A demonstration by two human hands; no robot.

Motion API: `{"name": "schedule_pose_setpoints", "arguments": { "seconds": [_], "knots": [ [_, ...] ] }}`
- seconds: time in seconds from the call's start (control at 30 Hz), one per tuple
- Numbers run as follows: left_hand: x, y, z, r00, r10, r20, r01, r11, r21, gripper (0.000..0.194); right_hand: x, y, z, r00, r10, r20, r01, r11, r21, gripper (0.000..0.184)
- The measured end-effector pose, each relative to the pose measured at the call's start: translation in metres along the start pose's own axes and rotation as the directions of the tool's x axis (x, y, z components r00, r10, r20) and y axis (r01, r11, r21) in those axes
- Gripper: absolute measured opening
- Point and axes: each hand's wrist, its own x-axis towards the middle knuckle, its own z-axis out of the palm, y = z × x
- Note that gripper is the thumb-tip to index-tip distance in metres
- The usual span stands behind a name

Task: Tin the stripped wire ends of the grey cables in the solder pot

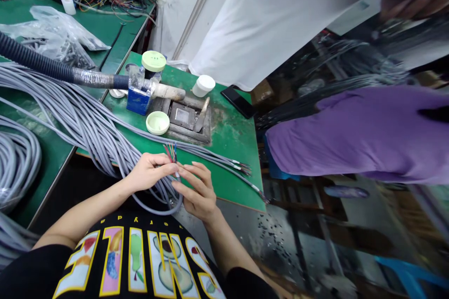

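Note:
Between my two hands stands the end of a grey multi-core cable [161,212], with its thin coloured wires [170,151] fanned upward. My left hand [154,171] is closed, thumb and fingers pinching at the base of those wires. From the other side, my right hand [198,189] curls its fingers round the cable end near its pale sleeve. The cable loops down below my hands towards a thick bundle of grey cables [101,126] on the left. Several finished-looking ends [242,167] with stripped wires lie on the green table to the right.
Beyond my hands, a square metal pot [183,117] holds a flat scraper [202,116]. Around it are a cream dish [157,123], a white lidded jar [204,86], a ducted hose [94,77] and a phone [238,102]. A person in purple [351,135] is at the right.

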Motion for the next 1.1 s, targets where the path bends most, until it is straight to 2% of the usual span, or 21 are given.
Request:
{"name": "schedule_pose_setpoints", "arguments": {
  "seconds": [0.2,0.37,0.47,0.53,0.6,0.7,0.77,0.83,0.87,0.9,0.93,1.0,1.03,1.1],
  "knots": [
    [0.0,0.004,0.002,1.0,0.0,-0.021,0.0,1.0,0.004,0.042,-0.002,-0.001,-0.002,1.0,0.019,0.019,-0.019,1.0,-0.004,0.03],
    [-0.001,0.006,0.007,0.992,-0.002,-0.13,0.006,0.999,0.034,0.041,-0.005,-0.003,0.001,0.998,0.026,0.049,-0.027,1.0,0.008,0.033],
    [0.0,0.004,0.01,0.985,-0.044,-0.168,0.05,0.998,0.029,0.042,-0.004,-0.006,0.005,0.999,0.01,0.05,-0.011,1.0,0.005,0.031],
    [0.002,0.002,0.011,0.988,-0.095,-0.118,0.101,0.994,0.048,0.044,-0.002,-0.008,0.002,0.999,0.002,0.039,-0.001,1.0,-0.022,0.028],
    [0.006,0.002,0.011,0.991,-0.133,0.011,0.131,0.984,0.119,0.044,-0.003,-0.011,-0.006,0.999,0.005,0.05,-0.002,0.997,-0.074,0.025],
    [0.013,0.005,0.007,0.972,-0.116,0.203,0.037,0.932,0.36,0.039,-0.017,-0.016,-0.028,0.984,0.096,0.151,-0.063,0.976,-0.209,0.018],
    [0.021,0.01,0.003,0.962,-0.077,0.262,-0.098,0.798,0.595,0.033,-0.035,-0.023,-0.042,0.919,0.253,0.301,-0.164,0.942,-0.292,0.013],
    [0.032,0.014,0.0,0.947,-0.074,0.313,-0.219,0.565,0.795,0.03,-0.055,-0.031,-0.05,0.791,0.395,0.466,-0.281,0.913,-0.297,0.015],
    [0.038,0.016,0.001,0.937,-0.092,0.338,-0.267,0.439,0.858,0.029,-0.065,-0.034,-0.052,0.729,0.43,0.532,-0.338,0.903,-0.267,0.02],
    [0.045,0.017,0.002,0.928,-0.115,0.353,-0.302,0.318,0.898,0.028,-0.072,-0.037,-0.052,0.686,0.446,0.575,-0.391,0.892,-0.225,0.026],
    [0.053,0.019,0.004,0.926,-0.135,0.353,-0.323,0.204,0.924,0.027,-0.076,-0.04,-0.051,0.663,0.457,0.592,-0.441,0.879,-0.185,0.032],
    [0.067,0.02,0.013,0.927,-0.165,0.336,-0.338,0.016,0.941,0.025,-0.078,-0.04,-0.047,0.652,0.494,0.575,-0.529,0.84,-0.121,0.037],
    [0.074,0.02,0.018,0.93,-0.173,0.325,-0.338,-0.051,0.94,0.025,-0.075,-0.039,-0.045,0.652,0.518,0.554,-0.568,0.817,-0.096,0.037],
    [0.084,0.019,0.028,0.935,-0.179,0.308,-0.332,-0.129,0.934,0.023,-0.065,-0.035,-0.041,0.646,0.563,0.516,-0.638,0.769,-0.04,0.032]
  ]
}}
